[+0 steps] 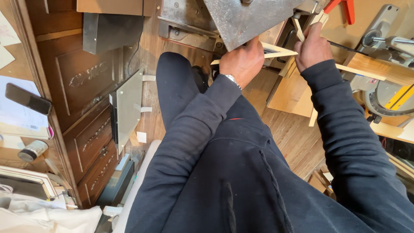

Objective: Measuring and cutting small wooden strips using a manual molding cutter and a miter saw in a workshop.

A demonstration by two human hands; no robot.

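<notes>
My left hand (242,60) grips a thin pale wooden strip (276,51) that lies across the front of a grey metal machine plate (246,19). My right hand (311,46) is closed on a second pale strip (297,29) that stands tilted upward and meets the first one at a corner just under the plate's edge. Both arms wear dark sleeves, and a watch shows at my left wrist. My dark trousers fill the lower middle of the view.
A dark wooden drawer cabinet (82,121) stands at left with a black phone (28,99) and a small jar (32,150) on its top. A mitre saw (388,95) and wood offcuts (293,92) sit at right. Red-handled pliers (343,6) hang above.
</notes>
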